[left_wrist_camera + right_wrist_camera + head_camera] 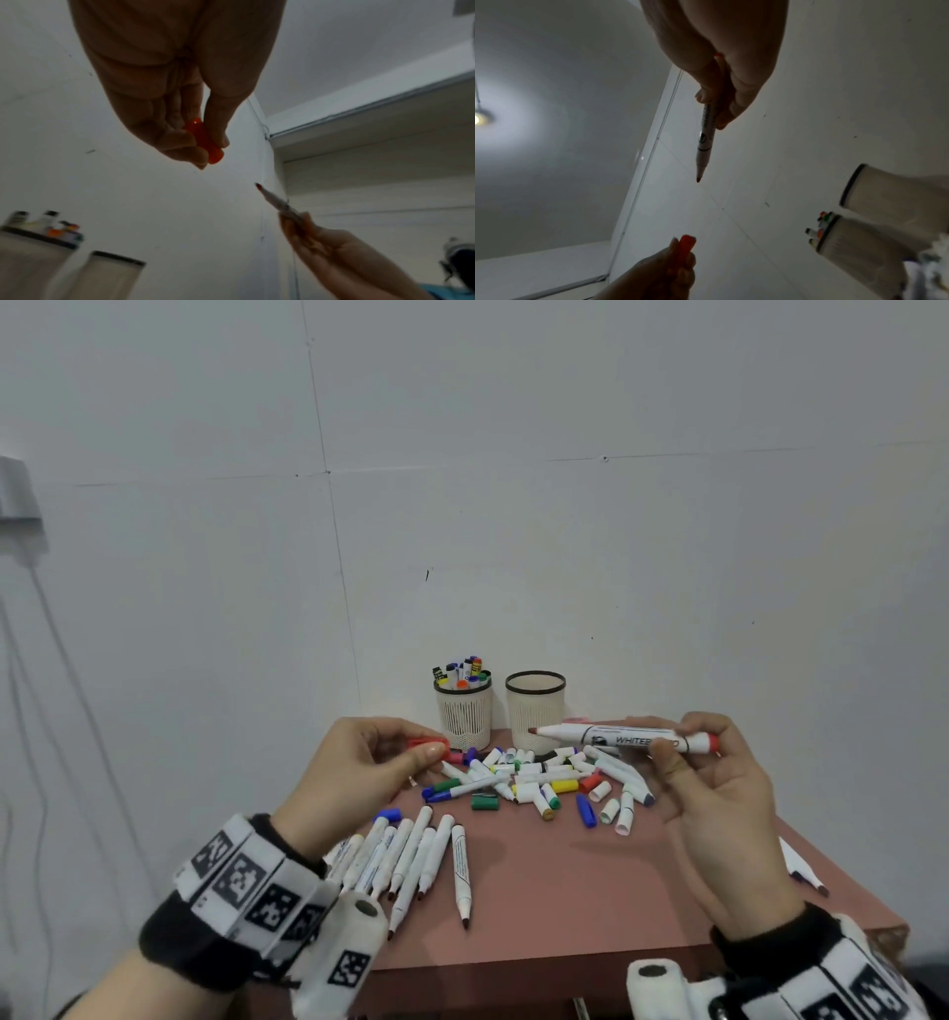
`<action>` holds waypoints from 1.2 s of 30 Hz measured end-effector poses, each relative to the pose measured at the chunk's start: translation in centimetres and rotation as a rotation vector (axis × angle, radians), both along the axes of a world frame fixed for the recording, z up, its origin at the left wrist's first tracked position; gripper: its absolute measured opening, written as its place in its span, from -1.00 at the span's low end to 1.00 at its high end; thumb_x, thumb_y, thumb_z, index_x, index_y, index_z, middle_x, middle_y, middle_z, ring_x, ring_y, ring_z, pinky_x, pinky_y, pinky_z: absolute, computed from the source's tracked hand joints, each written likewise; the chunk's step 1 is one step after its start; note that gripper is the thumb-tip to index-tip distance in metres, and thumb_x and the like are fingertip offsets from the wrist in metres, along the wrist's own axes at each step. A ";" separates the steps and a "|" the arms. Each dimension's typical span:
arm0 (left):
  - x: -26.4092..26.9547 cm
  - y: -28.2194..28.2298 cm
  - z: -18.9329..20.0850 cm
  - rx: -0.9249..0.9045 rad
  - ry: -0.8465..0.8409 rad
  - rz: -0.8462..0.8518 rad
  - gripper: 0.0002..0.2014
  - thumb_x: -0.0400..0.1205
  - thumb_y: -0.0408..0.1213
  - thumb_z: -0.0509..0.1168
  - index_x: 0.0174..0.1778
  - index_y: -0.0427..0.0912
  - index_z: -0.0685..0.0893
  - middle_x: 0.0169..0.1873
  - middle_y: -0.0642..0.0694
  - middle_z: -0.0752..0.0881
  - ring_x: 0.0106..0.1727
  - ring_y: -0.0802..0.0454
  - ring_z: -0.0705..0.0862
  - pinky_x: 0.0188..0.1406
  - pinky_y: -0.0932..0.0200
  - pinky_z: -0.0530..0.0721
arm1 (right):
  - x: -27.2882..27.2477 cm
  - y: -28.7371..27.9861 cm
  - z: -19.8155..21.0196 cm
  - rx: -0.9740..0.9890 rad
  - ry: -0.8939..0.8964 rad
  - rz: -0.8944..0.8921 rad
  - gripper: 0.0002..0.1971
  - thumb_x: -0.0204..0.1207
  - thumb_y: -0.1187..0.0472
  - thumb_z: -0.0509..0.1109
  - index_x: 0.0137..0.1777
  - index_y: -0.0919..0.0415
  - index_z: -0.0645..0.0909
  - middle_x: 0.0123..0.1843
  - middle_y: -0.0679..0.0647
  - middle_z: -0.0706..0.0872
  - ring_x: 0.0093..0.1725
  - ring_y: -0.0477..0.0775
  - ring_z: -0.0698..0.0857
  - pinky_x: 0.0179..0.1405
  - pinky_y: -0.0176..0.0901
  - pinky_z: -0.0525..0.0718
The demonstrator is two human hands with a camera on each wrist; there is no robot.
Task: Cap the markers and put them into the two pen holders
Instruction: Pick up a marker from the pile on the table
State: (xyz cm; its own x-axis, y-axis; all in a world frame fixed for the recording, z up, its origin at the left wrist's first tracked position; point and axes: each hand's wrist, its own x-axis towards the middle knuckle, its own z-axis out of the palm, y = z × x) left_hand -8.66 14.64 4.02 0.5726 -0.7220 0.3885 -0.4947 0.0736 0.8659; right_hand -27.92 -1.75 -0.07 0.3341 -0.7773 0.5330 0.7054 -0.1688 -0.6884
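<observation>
On the table (590, 891) many markers and caps lie near the back edge, before two pen holders (535, 708). The right hand (714, 793) holds a white marker (621, 738), red tip bare, by its rear half. It seems light, stiff and smooth. The left hand (359, 762) pinches the small red cap (428, 742), apart from the tip

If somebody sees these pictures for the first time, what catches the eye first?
The two raised hands: the right hand holds an uncapped red marker, the left hand pinches a red cap. Below them, loose markers and caps litter the table, before one filled pen holder and another beside it.
</observation>
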 end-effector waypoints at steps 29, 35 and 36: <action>14.5 -11.9 -4.8 1.151 -0.389 0.117 -0.77 0.45 -0.34 0.51 0.03 -0.18 0.80 -0.32 0.08 0.71 -0.35 0.16 0.67 0.00 0.19 0.74 | 2.7 -8.9 -8.5 0.763 0.002 0.257 -0.89 0.46 0.33 0.37 -0.06 0.30 0.68 -0.13 0.18 0.78 -0.26 0.02 0.81 -0.29 -0.21 0.79; 12.4 -15.4 -3.6 1.097 -0.602 0.155 -0.75 0.49 -0.30 0.48 0.08 -0.17 0.77 0.05 -0.07 0.75 -0.04 0.06 0.67 0.02 0.25 0.65 | 2.0 -9.9 -8.6 0.785 -0.037 0.206 -0.80 0.57 0.33 0.29 -0.19 0.26 0.74 -0.22 0.12 0.80 -0.25 -0.02 0.82 -0.28 -0.22 0.78; 11.7 -16.2 -3.4 1.049 -0.615 0.136 -0.78 0.50 -0.29 0.47 0.06 -0.16 0.78 0.06 -0.06 0.76 0.01 0.06 0.68 0.05 0.24 0.65 | 1.9 -9.9 -8.6 0.793 -0.037 0.211 -0.85 0.59 0.33 0.28 -0.12 0.27 0.69 -0.22 0.12 0.80 -0.25 -0.02 0.82 -0.27 -0.22 0.79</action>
